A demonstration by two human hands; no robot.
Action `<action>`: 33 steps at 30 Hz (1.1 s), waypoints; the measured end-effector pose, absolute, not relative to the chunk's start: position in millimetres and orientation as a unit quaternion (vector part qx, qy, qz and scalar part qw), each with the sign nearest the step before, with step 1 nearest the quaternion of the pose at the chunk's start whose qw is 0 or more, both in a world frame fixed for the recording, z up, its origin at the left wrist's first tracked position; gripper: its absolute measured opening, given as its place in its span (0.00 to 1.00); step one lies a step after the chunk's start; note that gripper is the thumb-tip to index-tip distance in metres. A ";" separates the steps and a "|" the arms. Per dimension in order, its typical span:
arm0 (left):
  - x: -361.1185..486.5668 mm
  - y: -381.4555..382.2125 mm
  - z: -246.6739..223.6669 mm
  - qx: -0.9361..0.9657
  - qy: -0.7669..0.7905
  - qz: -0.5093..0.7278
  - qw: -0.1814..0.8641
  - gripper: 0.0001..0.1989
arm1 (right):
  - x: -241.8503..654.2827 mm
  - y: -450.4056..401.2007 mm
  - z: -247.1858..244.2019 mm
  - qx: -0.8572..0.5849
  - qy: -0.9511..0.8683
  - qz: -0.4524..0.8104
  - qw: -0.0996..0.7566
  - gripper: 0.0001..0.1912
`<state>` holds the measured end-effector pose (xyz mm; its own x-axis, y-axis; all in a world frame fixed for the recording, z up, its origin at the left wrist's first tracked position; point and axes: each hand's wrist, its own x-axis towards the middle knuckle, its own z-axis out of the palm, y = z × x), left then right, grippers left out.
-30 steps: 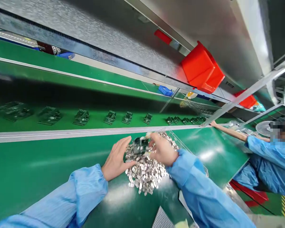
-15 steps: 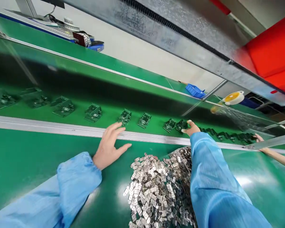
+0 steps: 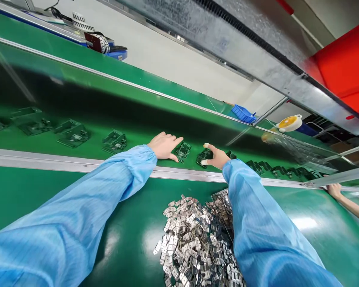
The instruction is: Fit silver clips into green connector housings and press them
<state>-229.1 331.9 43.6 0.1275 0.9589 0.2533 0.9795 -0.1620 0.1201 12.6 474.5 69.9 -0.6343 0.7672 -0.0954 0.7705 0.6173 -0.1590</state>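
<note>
My left hand (image 3: 165, 146) is over the green belt, thumb and fingers apart, just left of a green circuit board (image 3: 183, 150); a board beneath the hand is mostly hidden. My right hand (image 3: 217, 156), with pale covers on its fingertips, has thumb and finger round the edges of another circuit board (image 3: 204, 157) on the belt. One more board (image 3: 231, 154) lies partly behind the right hand. Other boards, such as this one (image 3: 114, 141), form a row to the left.
A heap of small metal pieces (image 3: 194, 239) lies on the green table beside a clear bag (image 3: 223, 203). A metal rail (image 3: 185, 173) edges the belt. Another person's hand (image 3: 334, 190) is at the far right. A metal beam (image 3: 242, 52) crosses overhead.
My left hand has moved right and up from the rail onto the belt. My right hand has shifted left. The other person's hand has drawn back to the near side of the belt.
</note>
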 end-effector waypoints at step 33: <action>-206.5 -21.1 37.1 -0.737 -0.625 -0.258 0.016 0.52 | 60.7 87.4 58.0 0.311 0.907 -0.260 -0.115 0.38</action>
<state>-206.5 -21.1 37.1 0.0863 0.9123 0.4003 0.9286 -0.2192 0.2994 60.7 87.4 58.0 -0.7805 0.6234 0.0468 0.5042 0.6721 -0.5423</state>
